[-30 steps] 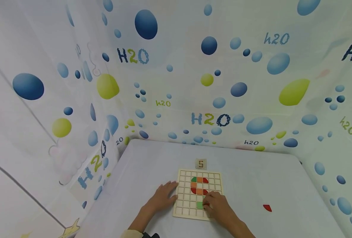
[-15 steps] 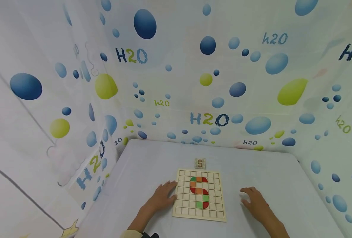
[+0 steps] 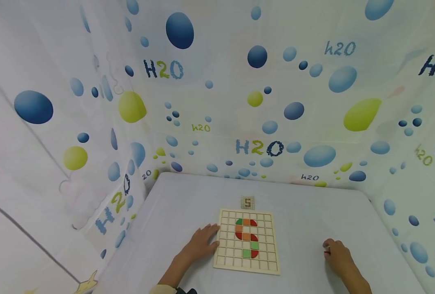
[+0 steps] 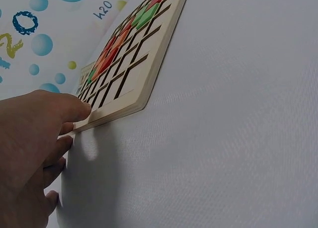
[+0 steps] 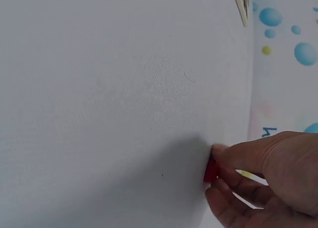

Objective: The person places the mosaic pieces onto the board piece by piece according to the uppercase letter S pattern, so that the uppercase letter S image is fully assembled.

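Note:
A square wooden grid board [image 3: 231, 261] lies on the white table, with green, orange and red tiles set in its cells in an S-like shape. My left hand [image 3: 201, 244] rests at the board's left edge, fingers fairly straight; in the left wrist view its thumb [image 4: 79, 109] touches the rim. Well to the right of the board, my right hand [image 3: 339, 258] pinches a red quarter-round tile [image 5: 211, 169] between thumb and fingers, low over the table. Most of that tile is hidden by the fingers in the head view.
Just behind the board lies a small pattern card [image 3: 248, 202] showing an S on a grid. The white tabletop [image 3: 188, 196] reaches back to a curtain [image 3: 217, 102] printed with blue and green drops and H2O lettering.
My right hand has left the board, where a red tile now shows beside the lower green one, and moved right to grip the loose red tile. My left hand stays put.

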Action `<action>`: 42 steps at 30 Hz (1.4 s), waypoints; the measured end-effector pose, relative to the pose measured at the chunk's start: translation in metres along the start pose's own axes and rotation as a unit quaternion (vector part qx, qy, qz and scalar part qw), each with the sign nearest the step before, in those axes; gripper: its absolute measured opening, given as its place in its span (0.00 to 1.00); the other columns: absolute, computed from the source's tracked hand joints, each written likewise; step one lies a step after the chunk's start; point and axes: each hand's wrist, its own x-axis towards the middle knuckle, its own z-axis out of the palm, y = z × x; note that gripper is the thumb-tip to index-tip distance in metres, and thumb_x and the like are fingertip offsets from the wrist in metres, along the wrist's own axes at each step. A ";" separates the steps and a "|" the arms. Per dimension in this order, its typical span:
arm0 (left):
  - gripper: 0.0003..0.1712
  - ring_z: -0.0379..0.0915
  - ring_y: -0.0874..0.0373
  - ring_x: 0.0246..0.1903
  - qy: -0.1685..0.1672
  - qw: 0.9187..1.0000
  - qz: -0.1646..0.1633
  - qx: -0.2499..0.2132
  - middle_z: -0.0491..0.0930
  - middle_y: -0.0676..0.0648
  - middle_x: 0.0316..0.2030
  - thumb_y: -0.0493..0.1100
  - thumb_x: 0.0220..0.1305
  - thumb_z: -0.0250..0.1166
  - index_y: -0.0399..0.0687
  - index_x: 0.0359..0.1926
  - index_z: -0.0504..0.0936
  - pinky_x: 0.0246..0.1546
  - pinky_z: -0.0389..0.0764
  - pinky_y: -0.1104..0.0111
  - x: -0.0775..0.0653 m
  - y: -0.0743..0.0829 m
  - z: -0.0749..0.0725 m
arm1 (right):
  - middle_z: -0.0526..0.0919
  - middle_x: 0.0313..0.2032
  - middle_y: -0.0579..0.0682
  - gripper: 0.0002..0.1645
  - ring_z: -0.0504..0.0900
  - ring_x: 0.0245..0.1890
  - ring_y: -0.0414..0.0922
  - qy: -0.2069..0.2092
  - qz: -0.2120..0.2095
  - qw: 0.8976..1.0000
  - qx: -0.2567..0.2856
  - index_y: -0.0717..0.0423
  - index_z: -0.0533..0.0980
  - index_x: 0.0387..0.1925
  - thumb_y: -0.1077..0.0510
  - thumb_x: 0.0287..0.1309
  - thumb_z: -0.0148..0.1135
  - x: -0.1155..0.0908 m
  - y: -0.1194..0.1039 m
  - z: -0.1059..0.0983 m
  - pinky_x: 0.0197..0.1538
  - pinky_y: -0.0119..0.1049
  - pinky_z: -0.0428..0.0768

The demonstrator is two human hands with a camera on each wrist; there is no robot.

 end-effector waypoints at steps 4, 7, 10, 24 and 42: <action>0.34 0.61 0.38 0.77 -0.002 1.000 0.000 0.000 0.71 0.41 0.75 0.50 0.74 0.63 0.45 0.76 0.71 0.78 0.59 0.37 0.000 0.000 -0.001 | 0.80 0.35 0.56 0.10 0.80 0.35 0.49 -0.002 -0.006 1.000 0.018 0.69 0.77 0.42 0.68 0.63 0.70 0.005 0.002 0.008 0.40 0.47 0.83; 0.33 0.61 0.36 0.77 -0.002 1.000 0.005 -0.004 0.72 0.40 0.74 0.50 0.75 0.63 0.44 0.76 0.71 0.77 0.59 0.36 0.000 0.001 -0.003 | 0.79 0.35 0.54 0.14 0.77 0.36 0.47 -0.018 -0.003 0.999 0.038 0.68 0.78 0.43 0.64 0.62 0.73 0.007 0.001 0.012 0.41 0.44 0.82; 0.33 0.62 0.35 0.76 0.001 1.000 0.011 -0.007 0.72 0.39 0.74 0.50 0.74 0.63 0.43 0.75 0.71 0.76 0.59 0.35 0.000 0.002 -0.005 | 0.79 0.37 0.54 0.15 0.77 0.37 0.46 -0.027 -0.001 0.998 0.051 0.67 0.79 0.45 0.65 0.60 0.74 0.007 -0.002 0.014 0.42 0.43 0.82; 0.33 0.62 0.37 0.77 0.001 1.000 0.001 -0.006 0.72 0.40 0.74 0.49 0.74 0.64 0.44 0.75 0.71 0.78 0.58 0.37 -0.003 0.004 -0.004 | 0.80 0.38 0.48 0.11 0.78 0.40 0.42 -0.010 -0.036 0.998 0.040 0.60 0.82 0.43 0.64 0.60 0.75 0.005 -0.023 0.029 0.46 0.43 0.84; 0.34 0.62 0.38 0.77 0.000 1.000 -0.002 0.004 0.72 0.41 0.74 0.50 0.74 0.64 0.45 0.75 0.71 0.77 0.59 0.37 -0.001 0.003 -0.002 | 0.79 0.36 0.47 0.08 0.78 0.38 0.43 -0.009 -0.063 0.998 -0.008 0.61 0.82 0.40 0.69 0.59 0.72 0.006 -0.048 0.043 0.44 0.45 0.84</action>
